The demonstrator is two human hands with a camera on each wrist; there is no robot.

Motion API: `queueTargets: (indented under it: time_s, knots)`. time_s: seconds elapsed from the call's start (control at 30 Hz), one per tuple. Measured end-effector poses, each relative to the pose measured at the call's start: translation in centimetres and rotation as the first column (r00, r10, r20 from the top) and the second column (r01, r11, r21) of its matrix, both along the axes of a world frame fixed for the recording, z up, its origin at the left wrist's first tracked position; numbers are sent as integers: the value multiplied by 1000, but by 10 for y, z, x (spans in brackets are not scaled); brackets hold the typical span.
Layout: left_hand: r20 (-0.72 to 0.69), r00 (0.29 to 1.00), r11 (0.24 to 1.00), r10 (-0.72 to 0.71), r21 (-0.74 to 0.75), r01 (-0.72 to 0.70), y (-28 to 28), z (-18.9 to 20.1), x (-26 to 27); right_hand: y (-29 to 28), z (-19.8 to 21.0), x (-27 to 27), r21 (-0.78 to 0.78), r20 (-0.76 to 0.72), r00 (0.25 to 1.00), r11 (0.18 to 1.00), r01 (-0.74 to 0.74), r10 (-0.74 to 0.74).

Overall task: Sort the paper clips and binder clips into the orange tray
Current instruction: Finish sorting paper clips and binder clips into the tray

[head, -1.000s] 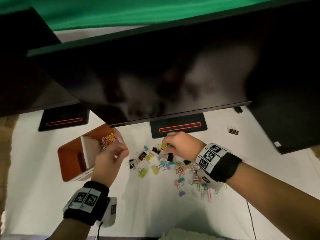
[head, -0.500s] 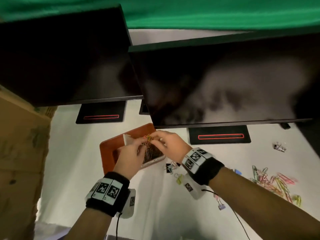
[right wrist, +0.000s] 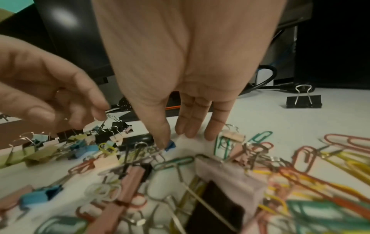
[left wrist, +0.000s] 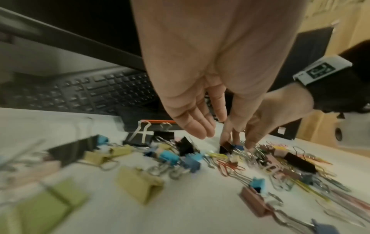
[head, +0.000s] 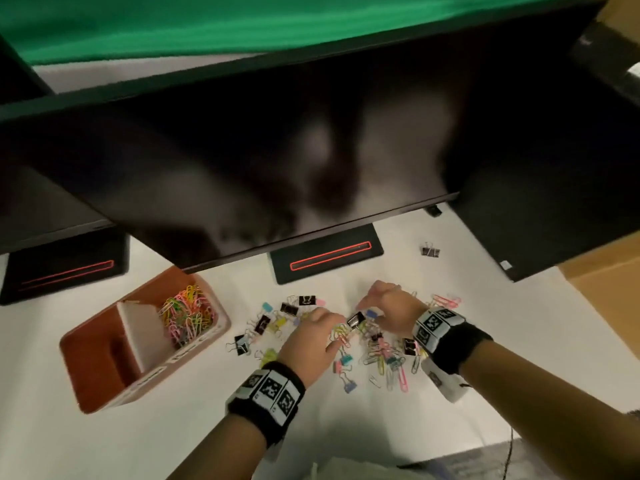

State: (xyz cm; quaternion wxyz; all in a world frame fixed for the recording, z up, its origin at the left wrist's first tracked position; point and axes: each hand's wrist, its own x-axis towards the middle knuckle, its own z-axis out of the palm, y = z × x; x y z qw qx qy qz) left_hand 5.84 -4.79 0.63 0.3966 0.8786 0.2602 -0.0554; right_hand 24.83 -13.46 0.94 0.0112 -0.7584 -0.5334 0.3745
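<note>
both hands over the mixed pile (head: pixel 367 337) on the desk, right of the orange tray (head: pixel 104 368). left hand (head: pixel 311 341) loose, empty. right hand (head: pixel 391 308) fingers spread, thumb touching a blue clip (right wrist: pixel 170 145), no grip. picking step; next needs a clean pinch on one clip.

Dim, warm light; the white tabletop (head: pixel 104 427) is brightest, and the dark monitor (head: pixel 277 150) carries hazy pale reflections. Both wrist views bend strongly at the edges, with the nearest clips smeared out of focus.
</note>
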Motion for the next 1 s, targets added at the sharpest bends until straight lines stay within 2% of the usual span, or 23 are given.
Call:
queueTargets:
  time_s: [0.17,0.33,0.53,0.67,0.8,0.9,1.0]
  knots:
    - [-85,996,994,22,113,-12,-17,-18,38,-1,-12,12,16,-17,1000,1000,25,-24]
    - [-120,990,977,71,207,-45,-22,-29,61,-6,-16,26,37,-29,999,999,-26,27]
    - [-83,968,971,237,35,-235,-15,-28,70,-8,-13,54,139,-34,999,990,35,-30]
    - [21,930,930,368,-5,-368,-10,-25,68,-13,-9,49,210,-22,997,975,-72,79]
    - [54,880,882,472,-48,-469,-4,-17,66,-12,-11,39,178,-21,982,967,-183,190]
    - [41,866,867,498,-7,-498,-3,-13,57,-9,-14,34,147,-31,978,969,-199,206]
    - [25,909,903,417,101,-417,-11,-9,36,-8,-18,31,122,-28,971,965,-233,238]
